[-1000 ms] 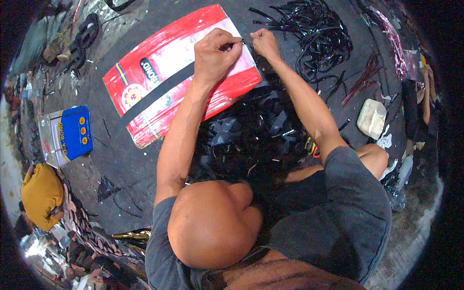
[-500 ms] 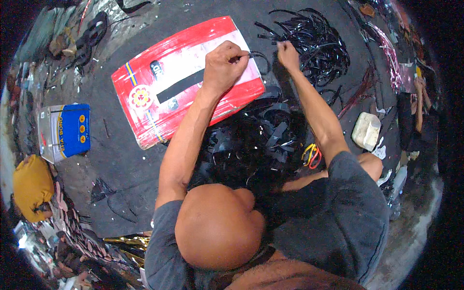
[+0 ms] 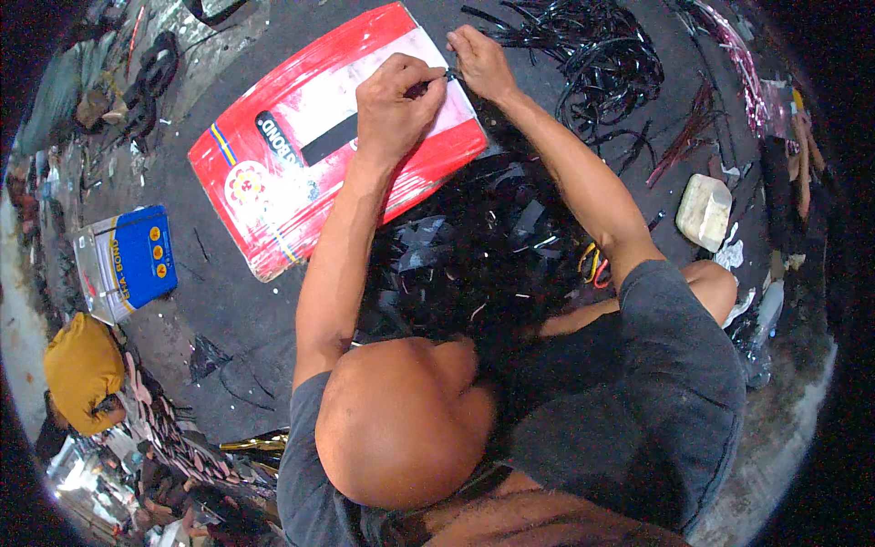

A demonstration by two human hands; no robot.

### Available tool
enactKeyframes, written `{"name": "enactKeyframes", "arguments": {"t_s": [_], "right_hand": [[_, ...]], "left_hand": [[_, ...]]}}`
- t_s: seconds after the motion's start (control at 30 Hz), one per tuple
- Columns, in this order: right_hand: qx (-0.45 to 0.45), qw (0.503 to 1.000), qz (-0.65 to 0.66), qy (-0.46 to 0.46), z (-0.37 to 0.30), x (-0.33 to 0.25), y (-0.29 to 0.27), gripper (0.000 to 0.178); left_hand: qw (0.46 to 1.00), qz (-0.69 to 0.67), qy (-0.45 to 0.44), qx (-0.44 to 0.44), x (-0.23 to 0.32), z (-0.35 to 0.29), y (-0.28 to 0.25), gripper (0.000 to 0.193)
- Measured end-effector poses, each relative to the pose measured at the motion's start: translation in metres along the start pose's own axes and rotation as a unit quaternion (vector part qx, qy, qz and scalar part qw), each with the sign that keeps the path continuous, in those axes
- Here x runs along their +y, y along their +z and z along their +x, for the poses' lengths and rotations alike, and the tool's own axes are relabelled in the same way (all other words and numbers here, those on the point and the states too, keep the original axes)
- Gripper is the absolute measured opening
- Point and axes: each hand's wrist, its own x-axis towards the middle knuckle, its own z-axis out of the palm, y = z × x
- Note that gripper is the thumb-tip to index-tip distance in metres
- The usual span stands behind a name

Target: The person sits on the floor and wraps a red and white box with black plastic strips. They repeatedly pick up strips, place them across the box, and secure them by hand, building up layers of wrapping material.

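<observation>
A red-and-white board (image 3: 428,173) lies tilted in front of me, with a wide flat black strip (image 3: 330,139) across its middle. My left hand (image 3: 394,109) rests over the board's right half. Its thumb and fingertips pinch a thin black strip (image 3: 452,75) at the board's right edge. Close beside it, just past that edge, is my right hand (image 3: 481,64), fingers curled and pressed together. Whatever those fingers may hold is too small to make out. A heap of glossy black strips (image 3: 611,59) lies to the right of this hand.
Black scraps (image 3: 474,237) cover the ground below the board. Beside my right forearm lies a tool with yellow and red handles (image 3: 597,266), near a whitish block (image 3: 704,211). A blue-and-silver tin (image 3: 141,260) and a mustard-yellow bundle (image 3: 84,372) stand left. Another person's arm (image 3: 802,164) shows far right.
My right hand has moved left from beside the strip heap to close by my left hand. The left hand keeps its pinch at the board's edge. The whole view has shifted slightly.
</observation>
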Motion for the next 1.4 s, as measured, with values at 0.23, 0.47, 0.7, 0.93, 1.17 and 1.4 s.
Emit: {"name": "enactKeyframes", "arguments": {"t_s": [0.23,0.47,0.7,0.93,1.17,1.4], "right_hand": [[0.000,0.993,-0.112,0.028,-0.013,0.080,0.009,0.033],[-0.043,0.952,-0.301,0.022,-0.023,0.137,-0.008,0.033],[-0.053,0.924,-0.336,0.175,-0.024,0.114,-0.009,0.038],[-0.097,0.895,-0.372,0.227,-0.023,0.123,-0.018,0.038],[-0.091,0.891,-0.389,0.216,-0.026,0.117,-0.021,0.029],[-0.105,0.886,-0.418,0.172,-0.012,0.127,-0.069,0.040]], "left_hand": [[1.000,0.007,0.005,-0.004,-0.003,-0.004,-0.002,0.007],[1.000,-0.004,0.003,-0.011,0.003,0.001,0.003,0.007],[1.000,0.007,0.017,-0.007,0.002,-0.002,-0.002,0.007],[0.996,0.017,0.068,-0.050,-0.006,-0.004,-0.004,0.013],[0.969,0.146,0.185,-0.074,-0.009,-0.013,-0.009,0.027],[0.951,0.221,0.211,-0.042,-0.004,-0.015,-0.011,0.028]]}}
